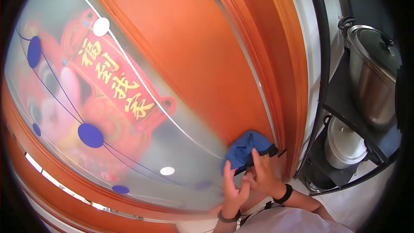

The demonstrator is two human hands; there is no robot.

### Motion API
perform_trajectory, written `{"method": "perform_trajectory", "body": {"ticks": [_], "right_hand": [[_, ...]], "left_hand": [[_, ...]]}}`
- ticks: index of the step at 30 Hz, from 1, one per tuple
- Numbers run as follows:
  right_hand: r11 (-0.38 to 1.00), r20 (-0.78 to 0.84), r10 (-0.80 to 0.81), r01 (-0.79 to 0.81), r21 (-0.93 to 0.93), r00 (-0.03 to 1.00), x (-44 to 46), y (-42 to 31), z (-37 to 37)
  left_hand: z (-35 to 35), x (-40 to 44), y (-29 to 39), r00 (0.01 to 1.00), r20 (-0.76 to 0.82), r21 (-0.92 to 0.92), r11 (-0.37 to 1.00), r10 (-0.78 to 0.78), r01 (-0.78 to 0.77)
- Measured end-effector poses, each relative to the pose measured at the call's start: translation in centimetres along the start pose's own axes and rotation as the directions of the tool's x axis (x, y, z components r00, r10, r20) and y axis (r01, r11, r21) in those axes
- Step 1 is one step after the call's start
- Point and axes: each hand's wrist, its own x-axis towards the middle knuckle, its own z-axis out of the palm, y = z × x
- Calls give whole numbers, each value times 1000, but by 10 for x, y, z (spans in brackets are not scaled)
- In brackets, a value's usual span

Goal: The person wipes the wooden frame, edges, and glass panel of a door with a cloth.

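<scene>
A bunched blue cloth item (pixel 243 150) is in front of the lower part of the orange door; folds hide its exact kind. A small black piece (pixel 273 150) shows at its right end. My right hand (pixel 262 176) has its fingers against the near side of the cloth and appears to grip it. At the cloth's lower left edge, my left hand (pixel 235 191) pinches with finger and thumb. The two hands nearly touch, and dark bands circle both wrists.
The orange door (pixel 185 39) has a frosted glass panel with a red and gold decoration (pixel 116 82). On the right, a black rack (pixel 340 90) holds a tall lidded steel pot (pixel 373 86) above a smaller lidded pot (pixel 345 142). Pale floor tiles (pixel 345 203) lie below.
</scene>
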Motion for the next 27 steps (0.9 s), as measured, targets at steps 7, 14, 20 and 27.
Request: {"method": "perform_trajectory", "body": {"ticks": [7, 14, 20, 27], "right_hand": [[996, -45, -87, 86, -30, 995, 31, -5, -2], [996, -42, -12, 16, 87, 999, 33, -19, -19], [990, -34, -144, 144, 8, 989, 32, 12, 0], [999, 60, -42, 42, -1, 997, 19, 2, -5]], "left_hand": [[-5, 21, 17, 994, -104, -147, 989, -43, 28], [0, 14, 12, 997, -78, -85, 996, 5, -12], [3, 15, 15, 997, -72, -22, 999, 22, -23], [5, 15, 14, 994, -92, 49, 997, 60, -55]]}}
